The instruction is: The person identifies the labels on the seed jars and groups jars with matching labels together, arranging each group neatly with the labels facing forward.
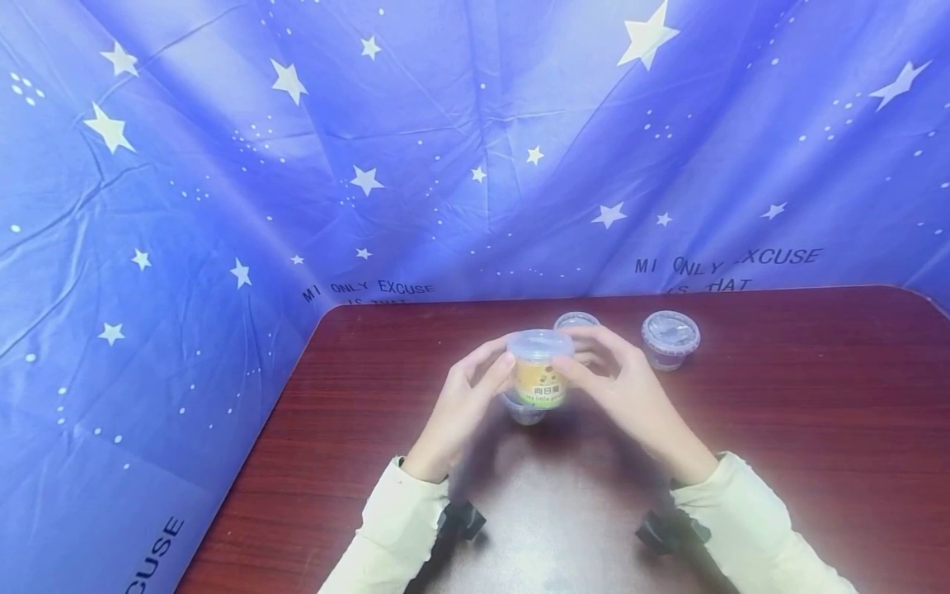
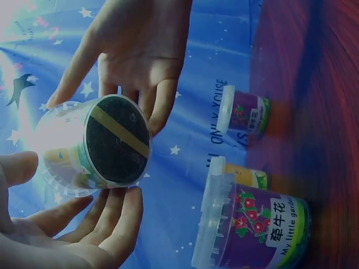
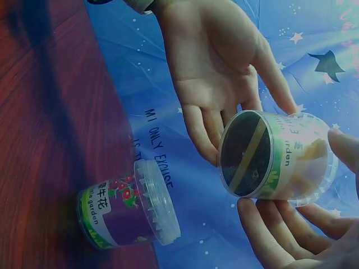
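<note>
A clear plastic tub [image 1: 540, 379] with a yellow-and-green printed label and a translucent lid is held up above the table between both hands. My left hand [image 1: 462, 404] grips its left side, thumb towards me and fingers round the far side. From the right, my right hand [image 1: 634, 396] holds it in the same way. Seen from below, the tub [image 2: 118, 140] has a dark base crossed by a tan strip. Just beneath and behind it, a second tub [image 1: 527, 412] stands on the table, partly hidden; its purple label with red flowers shows in the right wrist view.
Farther back stand a lidded tub [image 1: 576, 318], partly behind my right hand, and another lidded tub [image 1: 670, 340] to the right. The dark red wooden table [image 1: 356, 429] meets a blue star-printed cloth [image 1: 445, 124] at its back and left edges.
</note>
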{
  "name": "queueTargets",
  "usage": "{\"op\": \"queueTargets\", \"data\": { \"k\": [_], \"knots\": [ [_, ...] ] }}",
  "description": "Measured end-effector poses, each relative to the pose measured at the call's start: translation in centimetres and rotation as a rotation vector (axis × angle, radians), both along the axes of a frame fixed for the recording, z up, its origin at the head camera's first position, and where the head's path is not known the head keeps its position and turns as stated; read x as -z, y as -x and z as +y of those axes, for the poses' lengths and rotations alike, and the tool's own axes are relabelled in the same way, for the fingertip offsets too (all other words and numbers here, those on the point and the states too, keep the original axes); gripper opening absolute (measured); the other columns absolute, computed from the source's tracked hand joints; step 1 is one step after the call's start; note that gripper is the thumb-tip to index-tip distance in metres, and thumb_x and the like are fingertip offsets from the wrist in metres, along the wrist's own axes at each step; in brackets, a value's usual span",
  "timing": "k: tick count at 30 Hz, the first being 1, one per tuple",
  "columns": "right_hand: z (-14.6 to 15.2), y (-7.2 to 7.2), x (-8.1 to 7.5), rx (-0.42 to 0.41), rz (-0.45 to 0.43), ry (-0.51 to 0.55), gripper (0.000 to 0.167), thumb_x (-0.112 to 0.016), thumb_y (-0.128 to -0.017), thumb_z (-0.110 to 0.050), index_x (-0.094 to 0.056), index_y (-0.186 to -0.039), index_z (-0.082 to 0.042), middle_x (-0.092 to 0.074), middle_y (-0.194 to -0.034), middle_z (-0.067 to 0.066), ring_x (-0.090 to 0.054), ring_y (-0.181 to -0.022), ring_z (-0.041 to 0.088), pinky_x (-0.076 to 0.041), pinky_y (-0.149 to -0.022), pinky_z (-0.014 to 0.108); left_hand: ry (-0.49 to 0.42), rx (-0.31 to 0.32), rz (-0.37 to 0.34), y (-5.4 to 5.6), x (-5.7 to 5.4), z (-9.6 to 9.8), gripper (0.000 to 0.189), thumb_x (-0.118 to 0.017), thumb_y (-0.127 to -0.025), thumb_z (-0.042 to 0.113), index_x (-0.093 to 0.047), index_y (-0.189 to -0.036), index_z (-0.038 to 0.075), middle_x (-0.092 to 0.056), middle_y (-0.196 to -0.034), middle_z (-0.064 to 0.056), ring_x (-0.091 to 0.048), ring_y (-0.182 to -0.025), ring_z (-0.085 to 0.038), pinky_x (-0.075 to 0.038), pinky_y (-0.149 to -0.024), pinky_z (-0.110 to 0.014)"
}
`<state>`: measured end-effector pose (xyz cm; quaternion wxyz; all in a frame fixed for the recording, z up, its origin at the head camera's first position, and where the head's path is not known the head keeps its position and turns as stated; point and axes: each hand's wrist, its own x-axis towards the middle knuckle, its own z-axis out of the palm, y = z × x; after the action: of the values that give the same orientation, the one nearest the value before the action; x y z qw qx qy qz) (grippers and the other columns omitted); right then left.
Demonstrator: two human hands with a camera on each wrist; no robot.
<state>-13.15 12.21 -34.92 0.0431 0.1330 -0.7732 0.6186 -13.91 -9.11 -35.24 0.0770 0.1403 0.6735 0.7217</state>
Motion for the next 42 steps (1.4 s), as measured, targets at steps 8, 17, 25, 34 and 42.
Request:
{"op": "queueTargets", "data": {
  "k": [8,17,25,34,42],
  "knots": [
    [-0.3,0.3,0.0,-0.013,0.013,-0.004,0.043,-0.070,-0.093,-0.023,-0.057,-0.133,-0.013,-0.068,-0.121,0.006,-0.065,-0.107,0.013,-0.052,-0.095,0.024,0.042,-0.019,0.004,0.0,-0.3,0.0,0.041,-0.063,-0.097,0.025,-0.058,-0.137,0.016,-0.064,-0.131,-0.006,-0.059,-0.122,-0.019,-0.047,-0.106,-0.038],
    [-0.4,1.3,-0.3,-0.046,0.027,-0.012,0.045,-0.070,-0.093,-0.026,-0.056,-0.135,-0.016,-0.066,-0.126,0.003,-0.063,-0.114,0.020,-0.051,-0.101,0.041,0.043,-0.044,0.015,0.9,-0.5,-0.3,0.042,-0.065,-0.096,0.028,-0.059,-0.136,0.021,-0.063,-0.133,-0.002,-0.055,-0.128,-0.015,-0.041,-0.112,-0.041],
    [-0.8,3.1,-0.6,-0.049,0.011,-0.041,0.052,-0.072,-0.092,-0.030,-0.055,-0.139,-0.017,-0.061,-0.134,0.004,-0.061,-0.118,0.024,-0.050,-0.102,0.045,0.035,-0.050,0.015,2.7,-0.1,-0.7,0.044,-0.064,-0.097,0.028,-0.057,-0.139,0.022,-0.060,-0.138,0.000,-0.058,-0.125,-0.018,-0.047,-0.107,-0.040],
    [-1.6,5.5,0.1,-0.055,-0.003,-0.083,0.055,-0.070,-0.093,-0.026,-0.051,-0.142,-0.011,-0.059,-0.136,0.013,-0.059,-0.121,0.033,-0.047,-0.105,0.052,-0.019,-0.071,0.006,4.9,0.9,-0.6,0.046,-0.064,-0.097,0.028,-0.055,-0.140,0.014,-0.061,-0.136,-0.009,-0.061,-0.120,-0.021,-0.047,-0.106,-0.047],
    [-2.1,6.4,1.1,-0.039,-0.041,-0.081,0.056,-0.071,-0.093,-0.022,-0.049,-0.143,-0.008,-0.057,-0.138,0.017,-0.059,-0.123,0.036,-0.048,-0.105,0.049,0.015,-0.116,-0.019,6.1,1.9,-0.4,0.044,-0.065,-0.096,0.020,-0.057,-0.138,0.012,-0.061,-0.133,-0.011,-0.061,-0.118,-0.023,-0.048,-0.106,-0.046]
  ]
}}
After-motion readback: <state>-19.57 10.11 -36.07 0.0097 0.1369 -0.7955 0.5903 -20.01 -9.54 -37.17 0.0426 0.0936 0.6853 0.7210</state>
